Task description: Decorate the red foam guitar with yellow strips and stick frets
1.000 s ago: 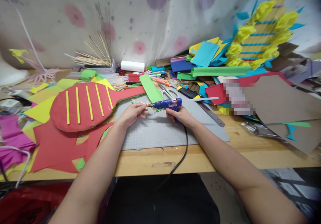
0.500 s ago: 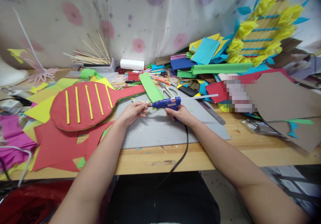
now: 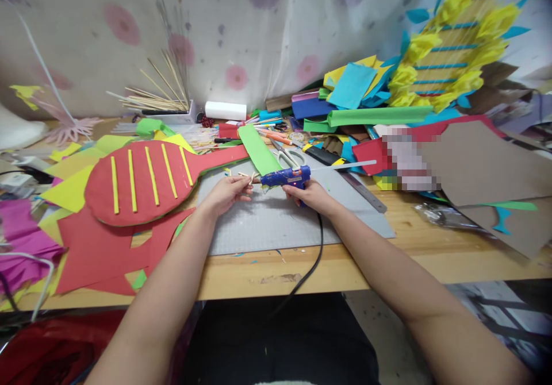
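Observation:
My right hand (image 3: 308, 192) grips a blue hot glue gun (image 3: 282, 178) by its handle. A clear glue stick (image 3: 345, 166) pokes out of its back, and its nozzle points left. My left hand (image 3: 230, 194) pinches small pale sticks (image 3: 249, 176) right by the nozzle; how many there are I cannot tell. Under both hands lies a grey cutting mat (image 3: 259, 230). Just beyond the glue gun is a green strip (image 3: 259, 148), with scissors (image 3: 291, 158) beside it. To the left rests a red paddle-shaped piece (image 3: 138, 184) with yellow strips across it.
A metal ruler (image 3: 366, 194) and a yellow-black cutter (image 3: 323, 155) lie on the right. Brown cardboard (image 3: 487, 166) covers the table's right end. Red paper scraps (image 3: 95, 253) spread at left. The gun's black cord (image 3: 317, 264) drops over the front edge. Wooden skewers (image 3: 155, 97) stand behind.
The view has shifted very slightly. Both hands keep nearly the same place, with the nozzle still beside the small sticks.

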Available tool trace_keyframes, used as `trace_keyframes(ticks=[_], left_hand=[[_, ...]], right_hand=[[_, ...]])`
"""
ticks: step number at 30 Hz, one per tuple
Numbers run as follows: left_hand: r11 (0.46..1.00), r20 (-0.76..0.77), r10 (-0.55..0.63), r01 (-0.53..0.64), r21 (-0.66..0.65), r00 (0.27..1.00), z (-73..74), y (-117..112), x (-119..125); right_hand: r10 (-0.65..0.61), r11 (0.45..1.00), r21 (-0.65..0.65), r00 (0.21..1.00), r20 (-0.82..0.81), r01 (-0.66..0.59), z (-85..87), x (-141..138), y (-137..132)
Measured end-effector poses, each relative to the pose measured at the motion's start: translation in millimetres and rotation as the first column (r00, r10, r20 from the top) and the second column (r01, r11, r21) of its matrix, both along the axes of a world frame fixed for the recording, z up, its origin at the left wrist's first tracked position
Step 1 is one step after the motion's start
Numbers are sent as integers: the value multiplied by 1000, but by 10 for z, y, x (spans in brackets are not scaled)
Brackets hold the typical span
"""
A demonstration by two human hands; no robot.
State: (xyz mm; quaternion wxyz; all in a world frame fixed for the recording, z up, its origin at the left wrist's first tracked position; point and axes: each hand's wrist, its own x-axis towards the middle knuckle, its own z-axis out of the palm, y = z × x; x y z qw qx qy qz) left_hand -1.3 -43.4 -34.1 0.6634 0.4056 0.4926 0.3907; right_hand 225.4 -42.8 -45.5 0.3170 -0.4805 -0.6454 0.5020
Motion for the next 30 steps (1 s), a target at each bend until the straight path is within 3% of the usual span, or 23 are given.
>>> trace_keyframes(ticks=[21, 30], left_hand=[[1000, -31, -4, 3, -13, 1000, 51, -23, 25], [999, -38, -33, 33, -10, 999, 32, -8, 9]], right_hand=[[-111, 994, -11, 993, 50, 111, 17, -3, 20], [-143, 989, 32, 989, 36, 142, -51, 25, 62]])
